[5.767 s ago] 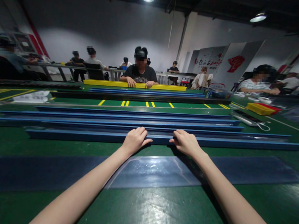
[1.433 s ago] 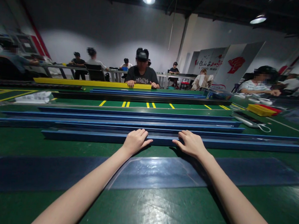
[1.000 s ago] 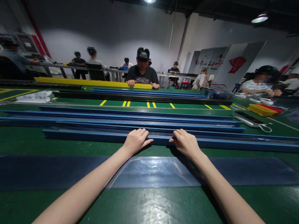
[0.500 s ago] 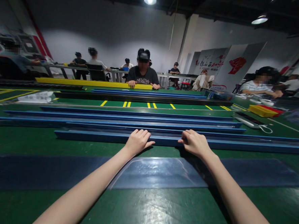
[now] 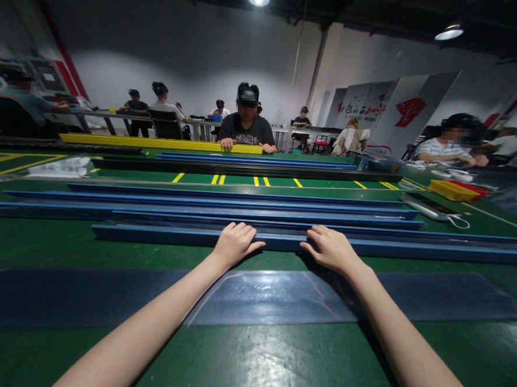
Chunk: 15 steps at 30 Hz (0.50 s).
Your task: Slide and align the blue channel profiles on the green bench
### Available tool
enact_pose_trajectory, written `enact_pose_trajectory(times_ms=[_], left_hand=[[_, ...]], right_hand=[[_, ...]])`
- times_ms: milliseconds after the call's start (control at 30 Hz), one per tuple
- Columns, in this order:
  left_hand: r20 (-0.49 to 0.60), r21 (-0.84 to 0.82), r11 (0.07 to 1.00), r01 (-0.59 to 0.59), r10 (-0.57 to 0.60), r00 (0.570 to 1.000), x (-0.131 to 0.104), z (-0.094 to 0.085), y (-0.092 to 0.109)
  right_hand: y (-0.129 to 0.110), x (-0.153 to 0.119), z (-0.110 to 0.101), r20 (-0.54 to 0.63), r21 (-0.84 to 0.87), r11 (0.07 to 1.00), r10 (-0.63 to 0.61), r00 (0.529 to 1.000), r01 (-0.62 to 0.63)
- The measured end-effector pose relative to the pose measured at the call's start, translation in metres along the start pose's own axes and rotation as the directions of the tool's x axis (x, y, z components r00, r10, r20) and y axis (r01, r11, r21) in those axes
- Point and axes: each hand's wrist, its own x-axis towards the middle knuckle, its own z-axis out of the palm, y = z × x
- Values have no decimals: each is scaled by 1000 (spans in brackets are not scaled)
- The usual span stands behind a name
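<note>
A long blue channel (image 5: pixel 151 234) lies across the green table (image 5: pixel 239 367). My left hand (image 5: pixel 237 242) is closed over its near wall, fingers curled over the top edge and thumb along the front. To the right, my right hand (image 5: pixel 327 246) grips the same channel in the same manner, its thumb pointing inward. The fingertips of both hands are hidden behind the wall. Between my forearms and beyond them, a clear bluish plastic strip (image 5: pixel 269 299) lies flat on the table.
More blue channels (image 5: pixel 109 198) lie behind, then a black bar (image 5: pixel 199 167). Across the table a person in a black shirt (image 5: pixel 249 128) holds a yellow bar (image 5: pixel 156 143). At the right are a phone-like device (image 5: pixel 430 207) and a yellow tray (image 5: pixel 451 191).
My right hand has slid slightly left along the channel, and its thumb now reaches further inward. My left hand has shifted very slightly left with the view.
</note>
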Motion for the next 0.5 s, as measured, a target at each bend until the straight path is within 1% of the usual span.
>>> enact_pose_trajectory(times_ms=[200,500], left_hand=[[4,-28,1000,13,-13,1000,-1,2,0],[-16,6,1000,4,-4,1000,0,2,0]], right_hand=[[-2,2,4,33,27,1000,-12,999,11],[-1,2,6,38,44,999,-24,999,22]])
